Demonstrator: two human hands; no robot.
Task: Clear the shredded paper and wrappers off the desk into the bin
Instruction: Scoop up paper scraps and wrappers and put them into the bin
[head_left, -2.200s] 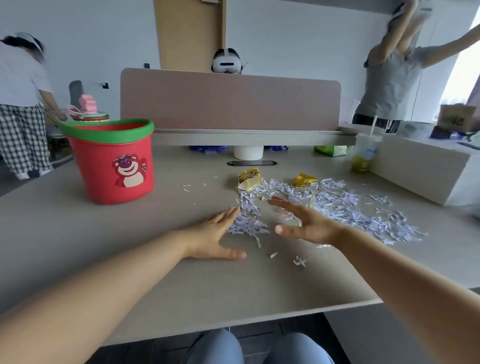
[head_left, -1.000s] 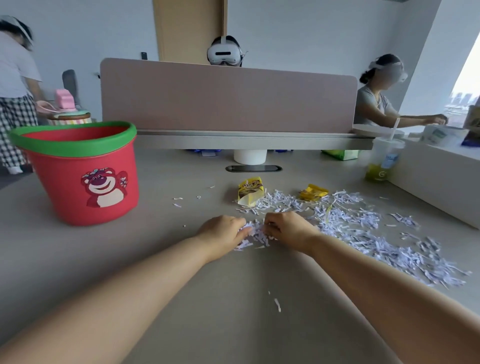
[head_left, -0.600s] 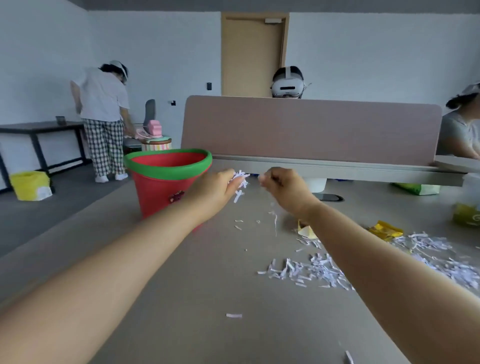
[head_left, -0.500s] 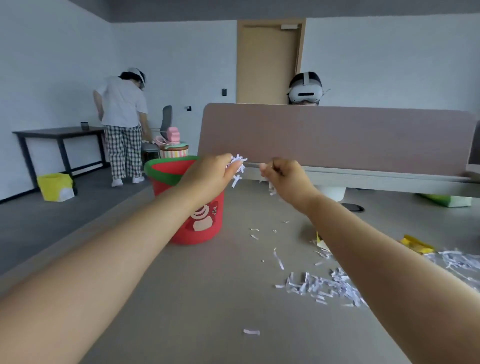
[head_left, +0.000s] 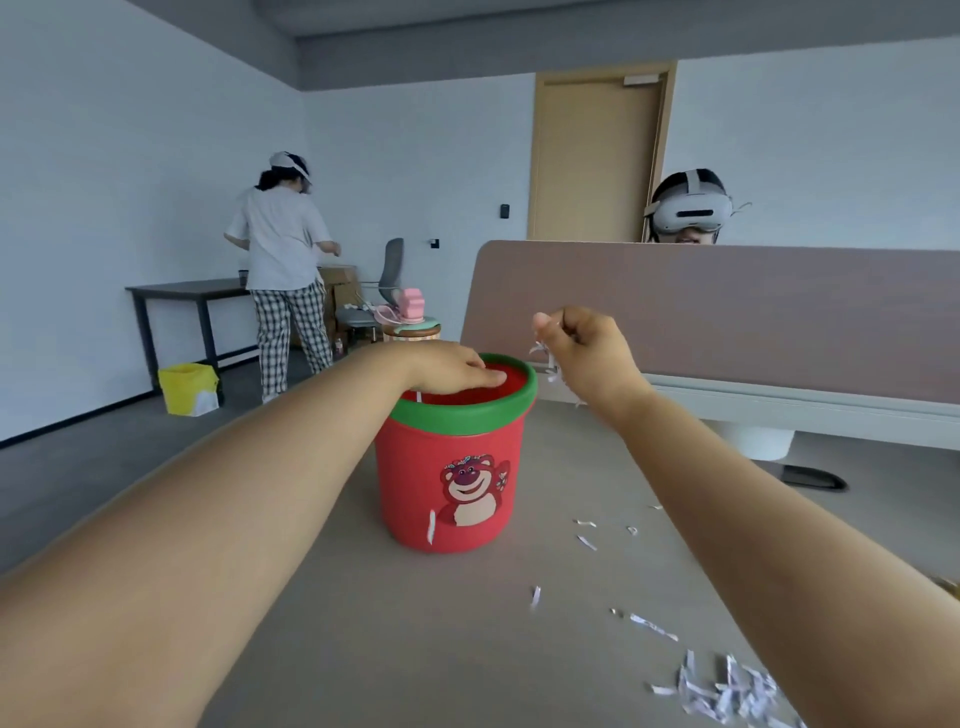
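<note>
A red bin with a green rim and a bear picture stands on the grey desk. My left hand hovers over the bin's mouth, palm down, fingers extended, with nothing visible in it. My right hand is beside the bin's right rim, closed on a few strips of shredded paper that dangle below the fingers. More shredded paper lies at the lower right, with loose strips scattered toward the bin. One strip clings to the bin's front.
A pink-brown divider panel runs along the desk's far edge; a person in a headset sits behind it. Another person stands at a dark table at the back left, near a yellow box. A dark slot sits in the desktop.
Both hands gathered shreds, lifted them and carried them left to the bin. My left hand went from a fist to flat over the bin's mouth; the right still grips strips.
</note>
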